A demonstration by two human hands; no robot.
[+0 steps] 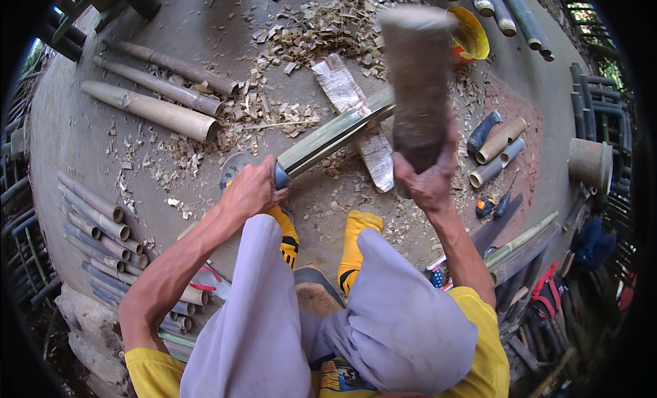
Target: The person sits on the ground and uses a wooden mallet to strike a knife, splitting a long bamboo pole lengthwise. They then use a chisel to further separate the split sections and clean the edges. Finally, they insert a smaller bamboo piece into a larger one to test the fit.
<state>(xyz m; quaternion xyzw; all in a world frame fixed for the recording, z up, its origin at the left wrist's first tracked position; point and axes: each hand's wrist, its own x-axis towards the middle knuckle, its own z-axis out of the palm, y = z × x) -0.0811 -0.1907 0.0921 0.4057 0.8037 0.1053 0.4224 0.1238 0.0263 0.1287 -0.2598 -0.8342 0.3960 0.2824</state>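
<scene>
Bamboo point(323, 142), near end in left hand point(252, 187), far part forward of right hand point(431, 182).

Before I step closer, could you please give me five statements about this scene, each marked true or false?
1. The left hand holds a bamboo pole. True.
2. The right hand is empty. False: it grips a blurred brown block.
3. The bamboo pole crosses over a pale board. True.
4. Both socks are blue. False: the socks are mostly yellow.
5. Wood chips litter the floor. True.
</scene>
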